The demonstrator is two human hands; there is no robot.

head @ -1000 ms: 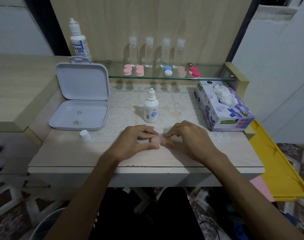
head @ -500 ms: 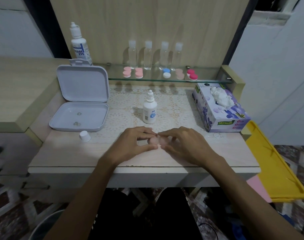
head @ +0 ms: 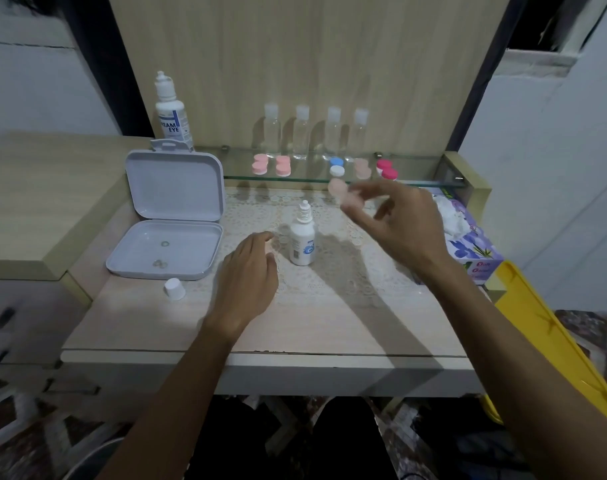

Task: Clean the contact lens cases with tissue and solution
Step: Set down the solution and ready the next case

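Pale pink double-cup lens case [head: 343, 194], blurred, pinched in right hand [head: 404, 225] above the counter [head: 329, 317] near the glass shelf [head: 416, 183], left hand [head: 248, 277] relaxed, empty, beside the small solution bottle [head: 302, 239]

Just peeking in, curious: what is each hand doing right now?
Left hand: open, holds nothing, beside the small dropper bottle.
Right hand: pinches a pale pink lens case, raised.

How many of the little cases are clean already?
I cannot tell which are clean. Five cases sit on the glass shelf. The right hand holds a pale pink case up near that shelf, while the left hand hangs open beside the uncapped small bottle. No tissue is in use.
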